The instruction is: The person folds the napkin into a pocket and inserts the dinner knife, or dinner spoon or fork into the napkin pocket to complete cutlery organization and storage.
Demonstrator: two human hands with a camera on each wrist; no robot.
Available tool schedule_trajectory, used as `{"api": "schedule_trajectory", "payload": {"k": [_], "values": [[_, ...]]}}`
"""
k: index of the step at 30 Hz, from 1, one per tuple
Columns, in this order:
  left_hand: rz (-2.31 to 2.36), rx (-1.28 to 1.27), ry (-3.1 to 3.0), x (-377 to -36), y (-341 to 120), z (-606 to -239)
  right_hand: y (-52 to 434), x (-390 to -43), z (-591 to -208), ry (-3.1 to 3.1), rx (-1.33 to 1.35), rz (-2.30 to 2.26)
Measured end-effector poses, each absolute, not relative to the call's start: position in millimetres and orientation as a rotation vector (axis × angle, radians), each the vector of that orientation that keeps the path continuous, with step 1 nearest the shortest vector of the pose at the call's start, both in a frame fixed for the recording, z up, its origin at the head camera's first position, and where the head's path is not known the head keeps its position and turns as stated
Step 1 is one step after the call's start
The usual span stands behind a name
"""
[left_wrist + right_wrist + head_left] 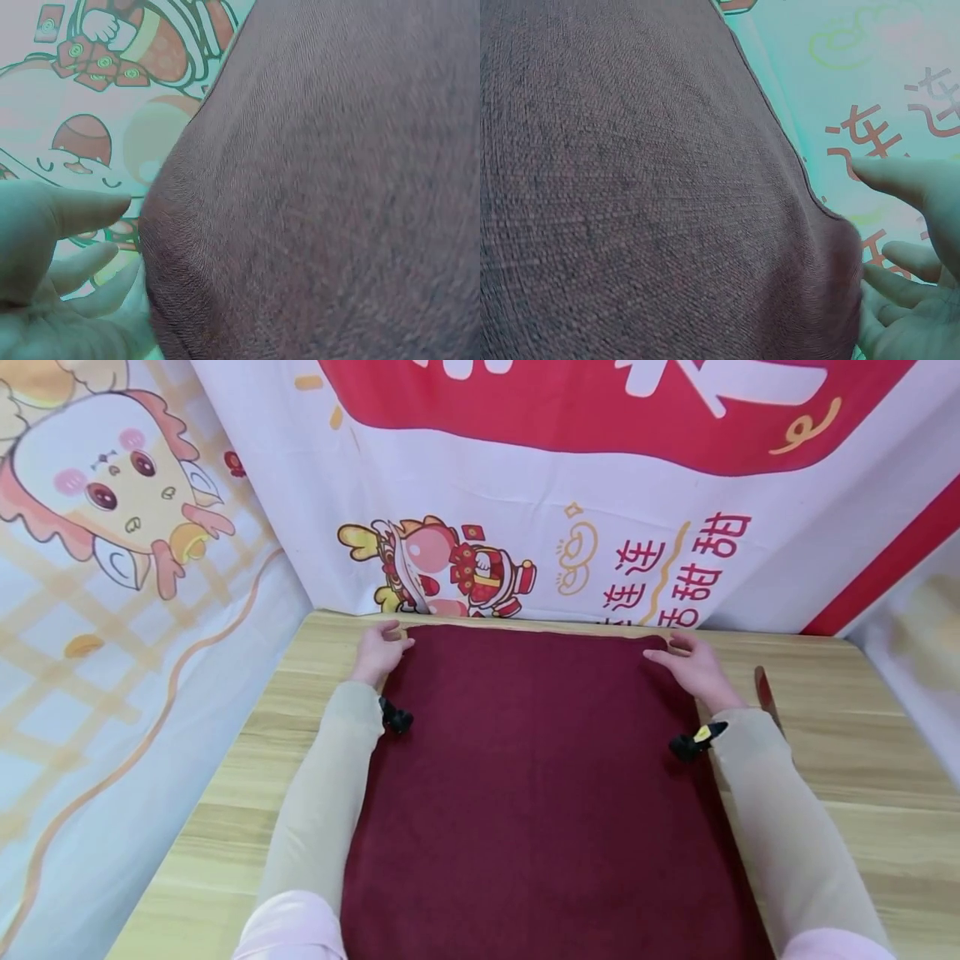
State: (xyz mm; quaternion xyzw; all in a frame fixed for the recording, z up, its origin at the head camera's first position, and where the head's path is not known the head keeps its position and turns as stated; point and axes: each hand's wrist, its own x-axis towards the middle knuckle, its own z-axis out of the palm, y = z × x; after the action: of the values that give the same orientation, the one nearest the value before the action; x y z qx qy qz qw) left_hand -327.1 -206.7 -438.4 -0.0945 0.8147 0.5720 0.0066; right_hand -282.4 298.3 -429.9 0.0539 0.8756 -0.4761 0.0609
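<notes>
A dark red cloth (532, 777) lies spread flat on the wooden table (847, 752), reaching from the back edge toward me. My left hand (378, 652) rests at its far left corner, my right hand (693, 668) at its far right corner. In the left wrist view the left hand (52, 262) lies beside the cloth (337, 187) corner, thumb out and fingers loosely bent, touching the edge without pinching it. In the right wrist view the right hand (907, 285) sits the same way against the cloth (630, 187) corner.
A printed cartoon banner (525, 485) hangs right behind the table, and another backdrop (112, 568) closes the left side. A narrow dark red object (765, 693) lies just right of my right wrist. Bare wood shows on both sides of the cloth.
</notes>
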Motion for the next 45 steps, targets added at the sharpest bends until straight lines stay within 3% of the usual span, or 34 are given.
{"api": "schedule_trajectory", "payload": {"k": [11,20,34,45], "values": [[1.578,-0.303,2.484,-328.2,-199.4,-434.2,295.9,-285.3,-429.9,2.604,0.387,-1.533],[1.892,-0.307,2.470,-325.1,-198.9,-432.4,295.8,-294.6,-432.7,2.718,0.591,-1.665],[1.825,-0.179,2.758,-318.3,-212.7,-415.7,310.0,-277.3,-403.6,2.917,0.385,-1.495],[1.971,-0.090,2.527,-312.7,-217.8,-403.1,315.4,-271.6,-382.6,2.640,0.326,-1.828]]}}
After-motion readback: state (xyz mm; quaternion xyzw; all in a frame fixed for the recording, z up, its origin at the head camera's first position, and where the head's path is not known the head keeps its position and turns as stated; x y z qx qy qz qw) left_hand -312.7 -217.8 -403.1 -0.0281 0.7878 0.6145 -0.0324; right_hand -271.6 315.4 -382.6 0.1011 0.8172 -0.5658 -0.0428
